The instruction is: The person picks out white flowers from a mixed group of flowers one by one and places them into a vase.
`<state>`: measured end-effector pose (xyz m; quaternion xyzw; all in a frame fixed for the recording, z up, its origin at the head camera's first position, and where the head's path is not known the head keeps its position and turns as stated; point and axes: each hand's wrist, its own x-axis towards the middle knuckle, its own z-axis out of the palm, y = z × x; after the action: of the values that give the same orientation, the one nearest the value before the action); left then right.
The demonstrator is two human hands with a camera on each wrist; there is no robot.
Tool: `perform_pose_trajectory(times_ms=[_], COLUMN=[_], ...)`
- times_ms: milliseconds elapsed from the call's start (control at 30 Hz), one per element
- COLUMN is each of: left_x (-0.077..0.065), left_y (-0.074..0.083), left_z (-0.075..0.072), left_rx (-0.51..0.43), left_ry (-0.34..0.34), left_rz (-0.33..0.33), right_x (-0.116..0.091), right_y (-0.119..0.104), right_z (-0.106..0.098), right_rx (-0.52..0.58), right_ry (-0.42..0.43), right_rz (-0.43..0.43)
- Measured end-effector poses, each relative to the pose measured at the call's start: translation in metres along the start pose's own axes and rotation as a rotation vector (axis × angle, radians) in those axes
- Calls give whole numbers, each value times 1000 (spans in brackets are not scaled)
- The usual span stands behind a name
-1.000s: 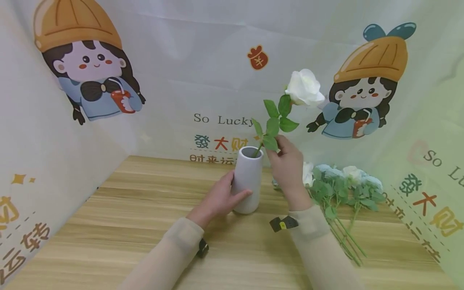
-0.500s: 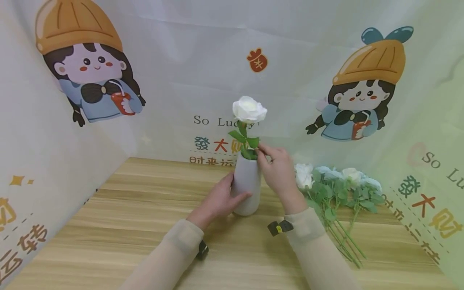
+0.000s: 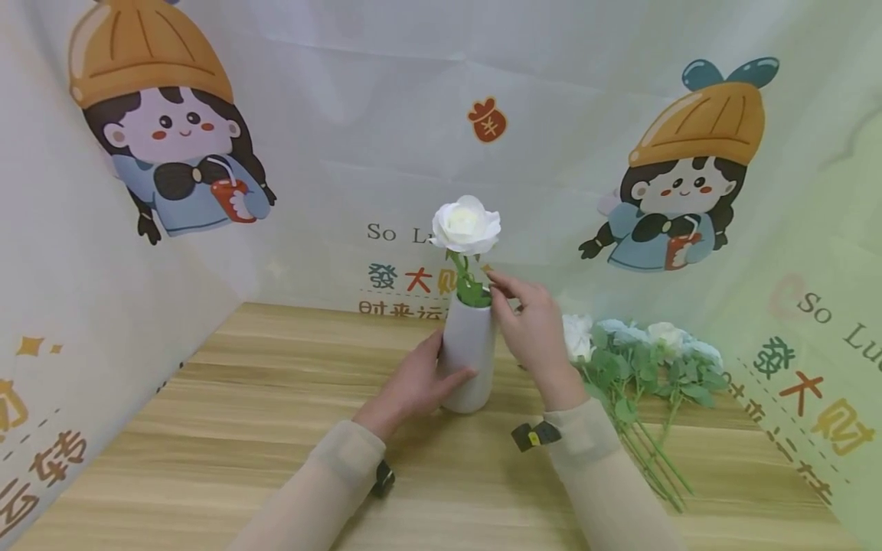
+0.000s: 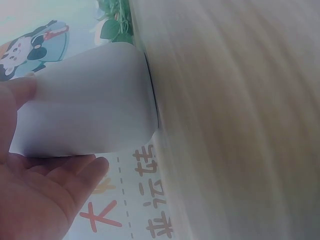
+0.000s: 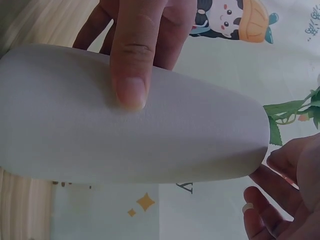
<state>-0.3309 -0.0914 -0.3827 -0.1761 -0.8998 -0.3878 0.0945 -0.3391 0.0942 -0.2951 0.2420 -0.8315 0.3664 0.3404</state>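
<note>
A white rose (image 3: pixel 466 224) stands upright in a white vase (image 3: pixel 468 360) on the wooden table (image 3: pixel 241 398). My left hand (image 3: pixel 430 367) grips the vase's lower body, thumb in front and fingers behind. The left wrist view shows the vase (image 4: pixel 90 100) resting in that palm (image 4: pixel 40 195). My right hand (image 3: pixel 501 289) hovers at the vase mouth, fingertips beside the rose's leaves (image 3: pixel 472 291). In the right wrist view its fingers (image 5: pixel 280 200) lie loosely curled just off the vase rim (image 5: pixel 260 140), apart from the leaves (image 5: pixel 292 110), holding nothing.
A bunch of white and pale blue artificial flowers (image 3: pixel 641 352) lies on the table right of the vase, stems pointing toward me. A printed cartoon backdrop (image 3: pixel 172 153) walls in the table at the back and both sides.
The rose went from tilted and high to the right down into the vase, now upright. My right hand followed it down to the rim and eased off the stem. The left hand kept its hold.
</note>
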Motion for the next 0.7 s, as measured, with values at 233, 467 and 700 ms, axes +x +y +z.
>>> perform_pose_trajectory(times_ms=[233, 467, 700], left_x=[0, -1, 1], left_y=[-1, -2, -2], left_z=[1, -1, 3], left_rx=[-28, -36, -26], left_ry=[7, 19, -2], left_rz=[12, -7, -11], right_x=[-7, -17, -31], right_y=[9, 29, 53], right_z=[-10, -22, -42], right_rx=[-20, -61, -143], right_ry=[-4, -17, -96], right_rz=[10, -11, 40])
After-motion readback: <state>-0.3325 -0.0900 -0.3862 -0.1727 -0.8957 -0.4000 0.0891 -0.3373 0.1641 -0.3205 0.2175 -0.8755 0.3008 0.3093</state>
